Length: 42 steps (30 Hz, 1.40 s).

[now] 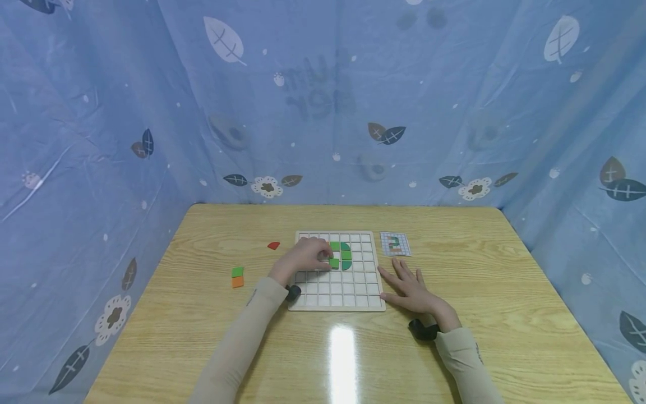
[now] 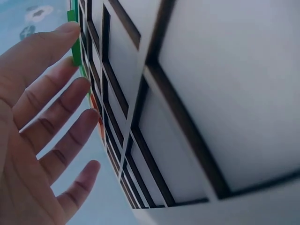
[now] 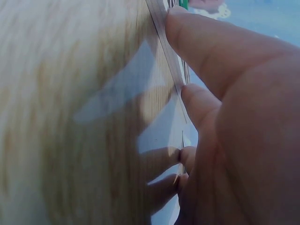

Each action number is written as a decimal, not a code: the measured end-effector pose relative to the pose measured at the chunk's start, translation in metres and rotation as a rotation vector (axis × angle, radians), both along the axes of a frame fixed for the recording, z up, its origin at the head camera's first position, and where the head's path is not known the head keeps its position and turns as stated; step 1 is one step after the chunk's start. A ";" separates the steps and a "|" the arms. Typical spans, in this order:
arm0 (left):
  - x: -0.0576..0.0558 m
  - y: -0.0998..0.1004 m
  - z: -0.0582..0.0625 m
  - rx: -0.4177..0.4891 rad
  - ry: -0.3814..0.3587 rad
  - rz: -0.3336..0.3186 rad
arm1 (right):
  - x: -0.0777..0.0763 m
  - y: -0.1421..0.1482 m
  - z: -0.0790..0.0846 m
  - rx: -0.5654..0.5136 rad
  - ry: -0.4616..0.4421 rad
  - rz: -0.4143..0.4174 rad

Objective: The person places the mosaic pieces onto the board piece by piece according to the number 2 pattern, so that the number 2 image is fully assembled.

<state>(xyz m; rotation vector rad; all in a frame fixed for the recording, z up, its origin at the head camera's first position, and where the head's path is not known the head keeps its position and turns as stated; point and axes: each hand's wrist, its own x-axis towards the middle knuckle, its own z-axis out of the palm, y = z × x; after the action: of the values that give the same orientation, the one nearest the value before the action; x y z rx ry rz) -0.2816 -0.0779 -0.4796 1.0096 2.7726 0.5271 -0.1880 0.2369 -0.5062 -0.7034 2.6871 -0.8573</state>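
A white gridded board lies on the table. My left hand reaches over its left side and pinches a green square tile between thumb and forefinger. That tile stands out at the thumb tip in the left wrist view. On the board around it sit a green square, another green square and two dark green quarter-round tiles. Part of an orange tile shows behind the left fingers. My right hand rests spread out, its thumb and forefinger at the board's right edge.
A pattern card with a coloured figure lies right of the board's top corner. Left of the board are a red quarter-round tile, a green square and an orange square. A blue patterned curtain surrounds the table.
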 end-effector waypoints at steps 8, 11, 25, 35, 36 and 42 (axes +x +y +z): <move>-0.001 0.004 0.000 -0.031 -0.022 0.007 | 0.000 0.000 -0.001 0.007 0.007 0.001; 0.000 0.004 0.001 -0.025 -0.031 0.006 | 0.000 0.000 -0.001 0.004 0.012 0.002; -0.003 0.002 -0.002 0.008 -0.042 -0.007 | -0.001 0.001 0.000 0.010 -0.011 -0.001; 0.002 -0.002 0.007 0.076 -0.045 -0.018 | -0.001 0.001 0.001 0.005 -0.006 0.004; 0.003 -0.003 0.009 0.081 -0.039 -0.016 | -0.001 0.001 0.001 0.002 -0.002 0.004; 0.005 -0.013 0.010 0.107 -0.056 0.028 | -0.001 -0.001 0.002 -0.004 0.006 0.002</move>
<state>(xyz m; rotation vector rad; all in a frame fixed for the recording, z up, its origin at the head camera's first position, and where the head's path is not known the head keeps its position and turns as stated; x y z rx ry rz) -0.2761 -0.0906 -0.4693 0.9625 2.7387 0.7041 -0.1887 0.2364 -0.5037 -0.7109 2.6899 -0.8617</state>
